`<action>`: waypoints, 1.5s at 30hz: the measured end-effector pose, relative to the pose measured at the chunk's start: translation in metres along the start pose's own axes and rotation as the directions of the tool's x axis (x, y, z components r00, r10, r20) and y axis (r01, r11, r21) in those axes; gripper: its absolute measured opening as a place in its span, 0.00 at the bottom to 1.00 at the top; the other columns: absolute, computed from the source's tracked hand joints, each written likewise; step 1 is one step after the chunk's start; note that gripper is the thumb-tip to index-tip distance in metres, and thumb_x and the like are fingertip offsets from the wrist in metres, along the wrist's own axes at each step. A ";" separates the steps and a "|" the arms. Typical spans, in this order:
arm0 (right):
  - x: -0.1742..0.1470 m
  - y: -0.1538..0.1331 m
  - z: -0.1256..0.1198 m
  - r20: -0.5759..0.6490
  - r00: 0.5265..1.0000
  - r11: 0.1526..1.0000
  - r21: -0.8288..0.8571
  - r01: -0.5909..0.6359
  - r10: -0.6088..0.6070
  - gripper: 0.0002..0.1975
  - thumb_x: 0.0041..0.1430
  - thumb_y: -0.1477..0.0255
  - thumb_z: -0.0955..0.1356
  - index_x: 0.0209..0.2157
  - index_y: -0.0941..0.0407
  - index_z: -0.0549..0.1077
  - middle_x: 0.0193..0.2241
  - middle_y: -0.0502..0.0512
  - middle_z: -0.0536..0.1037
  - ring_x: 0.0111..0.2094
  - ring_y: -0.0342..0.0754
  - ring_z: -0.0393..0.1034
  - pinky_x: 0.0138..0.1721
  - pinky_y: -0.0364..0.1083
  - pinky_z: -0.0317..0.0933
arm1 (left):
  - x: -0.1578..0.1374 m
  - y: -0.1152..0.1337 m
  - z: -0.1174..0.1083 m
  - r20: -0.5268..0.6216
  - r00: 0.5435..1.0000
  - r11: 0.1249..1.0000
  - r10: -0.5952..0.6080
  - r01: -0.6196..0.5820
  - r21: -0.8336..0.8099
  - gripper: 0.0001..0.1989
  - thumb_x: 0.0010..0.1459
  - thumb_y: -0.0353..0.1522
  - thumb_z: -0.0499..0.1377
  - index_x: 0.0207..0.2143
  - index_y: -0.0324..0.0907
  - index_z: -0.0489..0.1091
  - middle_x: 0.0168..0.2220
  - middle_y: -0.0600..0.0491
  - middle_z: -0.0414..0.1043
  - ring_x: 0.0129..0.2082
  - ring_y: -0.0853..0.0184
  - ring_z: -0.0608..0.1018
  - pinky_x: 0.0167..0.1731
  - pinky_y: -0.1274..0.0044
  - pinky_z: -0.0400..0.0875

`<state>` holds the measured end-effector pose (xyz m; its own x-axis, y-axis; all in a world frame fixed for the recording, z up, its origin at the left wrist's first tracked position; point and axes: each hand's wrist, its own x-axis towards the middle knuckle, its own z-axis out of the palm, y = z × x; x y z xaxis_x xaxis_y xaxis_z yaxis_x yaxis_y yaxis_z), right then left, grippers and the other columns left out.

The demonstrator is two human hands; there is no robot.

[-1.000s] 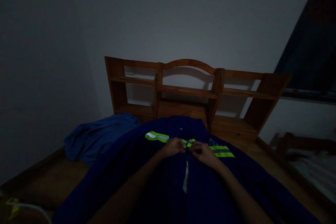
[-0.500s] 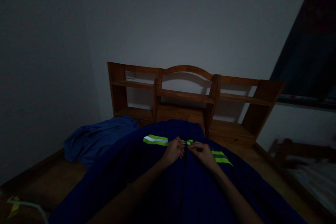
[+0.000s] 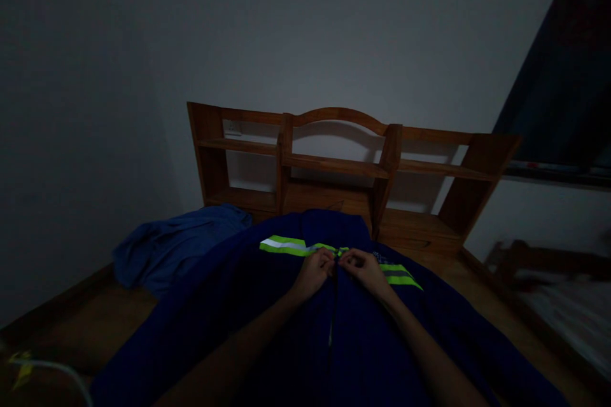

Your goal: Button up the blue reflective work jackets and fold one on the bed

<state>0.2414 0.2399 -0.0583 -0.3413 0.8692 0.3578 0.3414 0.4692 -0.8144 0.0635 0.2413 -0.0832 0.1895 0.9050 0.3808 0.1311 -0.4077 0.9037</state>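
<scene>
My left hand (image 3: pixel 316 270) and right hand (image 3: pixel 363 269) pinch the jacket (image 3: pixel 267 324) front at the reflective stripe (image 3: pixel 286 246); below them, it looks closed.

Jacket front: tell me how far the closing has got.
Done: the jacket lies spread flat on the wooden surface, its front edges brought together along most of the visible length. In hand: the left hand and right hand pinch the edges at the reflective stripe. Left: a pale gap shows below the hands, and the part above the stripe is too dark to tell.
</scene>
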 end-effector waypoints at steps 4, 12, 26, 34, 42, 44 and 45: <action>-0.001 -0.004 -0.001 -0.039 0.999 1.000 -0.011 0.016 -0.016 0.10 0.53 0.65 0.67 0.32 0.58 0.73 0.25 0.51 0.73 0.22 0.40 0.62 0.23 0.39 0.55 | 0.000 -0.005 0.000 0.001 0.999 0.998 -0.047 0.047 -0.045 0.07 0.50 0.28 0.53 0.34 0.39 0.64 0.27 0.54 0.70 0.28 0.69 0.75 0.28 0.79 0.67; 0.000 -0.006 0.001 -0.101 0.991 0.994 -0.070 0.082 -0.089 0.12 0.54 0.63 0.67 0.32 0.57 0.76 0.31 0.54 0.74 0.26 0.42 0.66 0.28 0.41 0.58 | 0.000 -0.008 0.000 0.052 0.997 0.992 -0.048 0.054 -0.110 0.07 0.47 0.25 0.52 0.32 0.39 0.64 0.25 0.54 0.69 0.26 0.70 0.74 0.27 0.79 0.68; -0.001 -0.008 0.000 -0.010 0.991 0.986 -0.100 0.131 -0.133 0.08 0.54 0.68 0.67 0.34 0.56 0.75 0.34 0.54 0.72 0.30 0.42 0.66 0.33 0.42 0.60 | -0.002 -0.005 0.006 -0.023 0.967 0.923 -0.255 0.236 -0.304 0.12 0.48 0.38 0.60 0.29 0.38 0.65 0.27 0.53 0.70 0.28 0.69 0.74 0.29 0.77 0.70; -0.002 -0.007 0.005 0.022 0.987 0.978 -0.133 0.159 -0.157 0.08 0.54 0.70 0.66 0.36 0.55 0.74 0.37 0.54 0.71 0.31 0.43 0.66 0.34 0.43 0.61 | 0.000 -0.003 0.007 -0.021 0.907 0.811 -0.421 0.367 -0.455 0.15 0.39 0.34 0.64 0.28 0.38 0.63 0.24 0.55 0.68 0.24 0.71 0.73 0.28 0.78 0.69; 0.011 -0.021 0.000 0.057 0.989 0.955 -0.256 0.149 -0.139 0.07 0.53 0.72 0.67 0.35 0.54 0.75 0.32 0.52 0.72 0.32 0.44 0.67 0.37 0.43 0.61 | -0.001 0.006 0.002 -0.024 0.904 0.766 -0.427 0.347 -0.541 0.10 0.40 0.30 0.62 0.26 0.37 0.64 0.22 0.56 0.66 0.23 0.73 0.71 0.26 0.80 0.67; 0.011 -0.022 0.004 0.023 0.989 0.951 -0.272 0.145 -0.145 0.07 0.53 0.73 0.67 0.35 0.54 0.75 0.33 0.51 0.73 0.33 0.44 0.67 0.37 0.43 0.60 | -0.002 0.008 0.002 -0.035 0.911 0.770 -0.410 0.325 -0.549 0.10 0.41 0.31 0.62 0.26 0.36 0.64 0.22 0.56 0.66 0.23 0.74 0.71 0.26 0.81 0.66; 0.010 -0.022 0.006 -0.002 0.989 0.951 -0.275 0.142 -0.148 0.07 0.53 0.72 0.67 0.35 0.54 0.75 0.33 0.51 0.73 0.33 0.44 0.67 0.37 0.43 0.60 | -0.003 0.009 0.002 -0.039 0.915 0.771 -0.402 0.315 -0.554 0.10 0.42 0.31 0.62 0.26 0.36 0.64 0.22 0.56 0.66 0.23 0.74 0.71 0.26 0.81 0.66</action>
<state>0.2248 0.2375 -0.0398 -0.3864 0.7904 0.4754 0.5172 0.6124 -0.5979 0.0657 0.2348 -0.0769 0.0825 0.9966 -0.0070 -0.3780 0.0377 0.9250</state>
